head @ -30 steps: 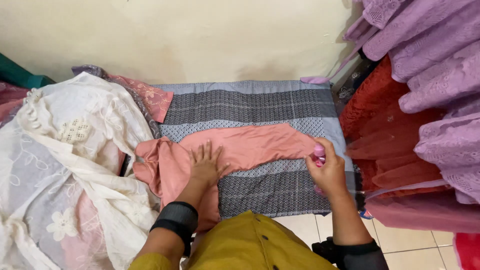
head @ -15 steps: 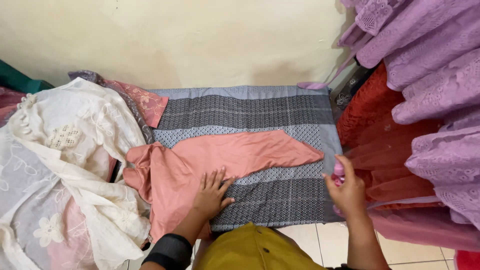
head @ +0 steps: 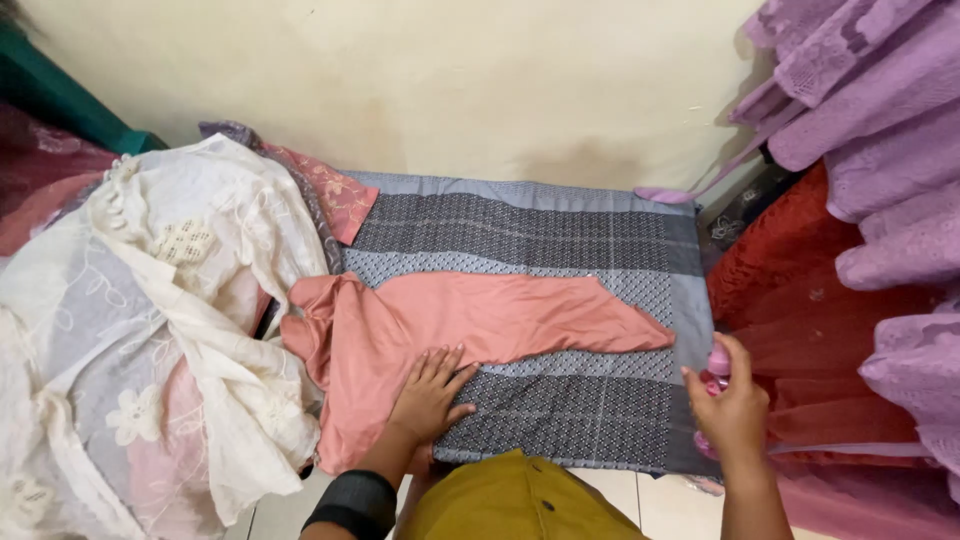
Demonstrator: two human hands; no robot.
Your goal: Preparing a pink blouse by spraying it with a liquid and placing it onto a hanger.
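At the far left a heap of cream lace fabric [head: 150,330] lies beside the grey patterned cloth [head: 520,230] that covers the flat pad. On this cloth the pink garment [head: 470,320] is spread out, its narrow end pointing to the right and its wide end hanging over the left edge. The left hand [head: 430,395] rests flat on the lower part of the garment, fingers spread, gripping nothing. At the right edge, the right hand [head: 735,405] is closed around a small pink spray bottle [head: 716,368], held upright near the red lace fabric [head: 800,300]. I judge the step to be smoothing and dampening the garment; the next move calls for aiming the nozzle over the pink surface.
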